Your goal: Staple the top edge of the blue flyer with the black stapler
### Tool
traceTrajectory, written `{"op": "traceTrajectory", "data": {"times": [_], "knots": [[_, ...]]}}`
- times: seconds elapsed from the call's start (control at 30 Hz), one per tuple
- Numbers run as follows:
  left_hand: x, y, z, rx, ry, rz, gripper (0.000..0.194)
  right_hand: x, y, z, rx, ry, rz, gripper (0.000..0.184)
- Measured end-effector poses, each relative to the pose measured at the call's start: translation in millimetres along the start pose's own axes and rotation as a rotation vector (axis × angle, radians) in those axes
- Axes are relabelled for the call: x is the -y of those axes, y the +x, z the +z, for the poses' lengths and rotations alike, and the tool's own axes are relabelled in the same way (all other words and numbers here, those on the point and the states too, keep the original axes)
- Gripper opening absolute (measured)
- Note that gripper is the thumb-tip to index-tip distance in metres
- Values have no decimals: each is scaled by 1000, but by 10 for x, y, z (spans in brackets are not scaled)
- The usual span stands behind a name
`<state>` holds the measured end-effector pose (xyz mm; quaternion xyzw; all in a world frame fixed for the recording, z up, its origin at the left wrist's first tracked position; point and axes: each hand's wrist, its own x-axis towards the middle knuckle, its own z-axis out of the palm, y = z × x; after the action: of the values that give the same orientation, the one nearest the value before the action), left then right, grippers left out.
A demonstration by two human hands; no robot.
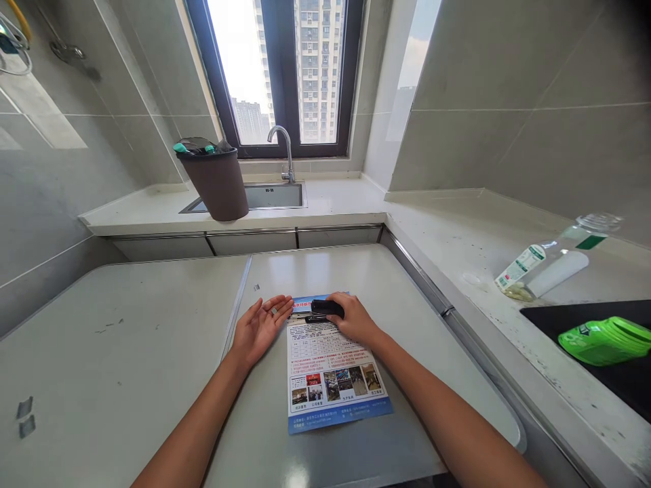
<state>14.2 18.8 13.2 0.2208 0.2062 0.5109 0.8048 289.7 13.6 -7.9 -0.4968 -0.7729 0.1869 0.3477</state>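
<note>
A printed flyer [336,379] with blue bands, text and small photos lies flat on the pale table [167,325]. My right hand [352,318] is closed around a black stapler [326,309], which sits over the upper part of the flyer. My left hand [262,329] rests palm up at the flyer's upper left side, its fingers stretched out and slightly curled. A small pale object [274,310], too small to name, shows at the fingers of my left hand. The stapler's rear end is partly hidden by my right hand.
A brown bin [218,183] stands at the sink [274,196], below a faucet [287,152]. On the right counter [437,237] are a clear plastic bottle [552,261] and a green bottle [605,340] on a black surface. Grey tape pieces [25,417] mark the table's left.
</note>
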Motion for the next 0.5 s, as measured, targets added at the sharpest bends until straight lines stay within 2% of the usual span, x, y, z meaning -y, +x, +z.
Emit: {"op": "traceTrajectory", "data": {"times": [0.13,0.23,0.3,0.37,0.43,0.5], "knots": [[6,-31,25,105,18,-26,45,37,-16,-7,34,-92,-30,31],[18,-60,50,195,49,-67,54,142,-20,-58,-34,-127,-111,34],[37,-84,78,259,73,-103,61,251,-27,-86,-117,-153,-214,32],[67,-112,113,316,89,-143,66,369,-42,-79,-173,-179,-343,21],[109,-143,151,362,102,-181,71,475,-62,-29,-190,-208,-471,14],[159,-174,188,395,115,-208,75,553,-82,46,-185,-229,-565,16]]}}
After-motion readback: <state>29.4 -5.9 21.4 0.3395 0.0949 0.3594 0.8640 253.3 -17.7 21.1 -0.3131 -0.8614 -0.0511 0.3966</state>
